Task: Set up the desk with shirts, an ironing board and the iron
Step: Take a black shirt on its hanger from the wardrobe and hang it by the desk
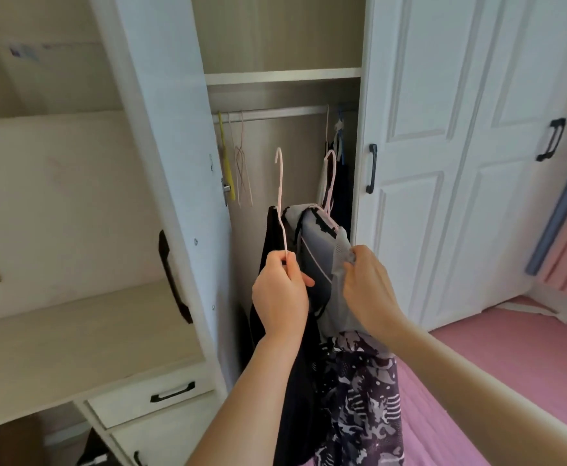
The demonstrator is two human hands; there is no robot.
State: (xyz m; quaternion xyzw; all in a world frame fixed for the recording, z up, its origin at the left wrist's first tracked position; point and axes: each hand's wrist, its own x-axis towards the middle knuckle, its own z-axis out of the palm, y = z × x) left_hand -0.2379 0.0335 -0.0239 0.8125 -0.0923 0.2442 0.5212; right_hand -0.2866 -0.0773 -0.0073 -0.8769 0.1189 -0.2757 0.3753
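I stand before an open wardrobe. My left hand grips the neck of a pink hanger that carries a black garment. Beside it, my right hand pinches the grey mesh shirt, which hangs on a second pink hanger. Both hangers are off the rail. A dark patterned garment droops below my right forearm. The bare desk top lies to the left. No ironing board or iron is in view.
The open wardrobe door with a black handle stands between desk and hanging space. Empty hangers hang at the rail's left; dark clothes at its right. Closed white doors fill the right. A pink bed lies below right.
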